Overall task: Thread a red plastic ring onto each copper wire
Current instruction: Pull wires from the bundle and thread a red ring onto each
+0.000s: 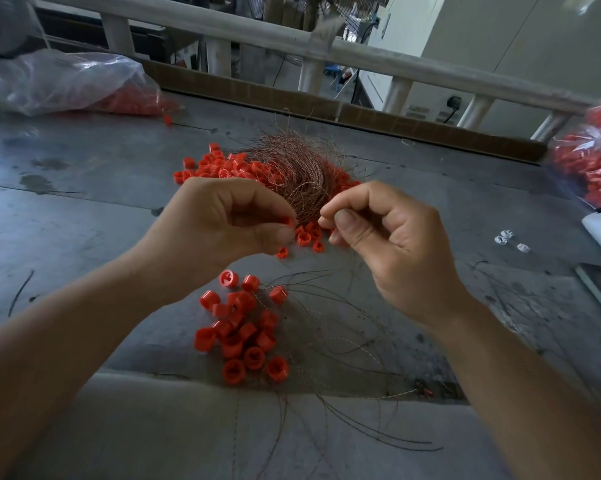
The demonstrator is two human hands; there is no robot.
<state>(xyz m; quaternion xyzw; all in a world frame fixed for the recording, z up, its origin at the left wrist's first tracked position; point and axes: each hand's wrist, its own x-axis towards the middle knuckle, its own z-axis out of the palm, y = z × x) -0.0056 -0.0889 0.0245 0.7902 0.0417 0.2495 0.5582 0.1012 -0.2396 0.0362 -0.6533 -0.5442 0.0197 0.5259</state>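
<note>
My left hand pinches a small red plastic ring between thumb and fingertips, above the grey table. Just to its right, my right hand pinches a thin copper wire at its tip; the wire trails down under the hand. The two pinches are a few centimetres apart. Behind them lies a tangled bundle of copper wires on a heap of loose red rings. Nearer to me sits a cluster of red rings with wires through them, their wires fanning out to the right.
A clear plastic bag of red rings lies at the back left, another bag of red rings at the right edge. Small white parts and a dark flat object lie at the right. A cardboard strip and a white railing border the table's far side.
</note>
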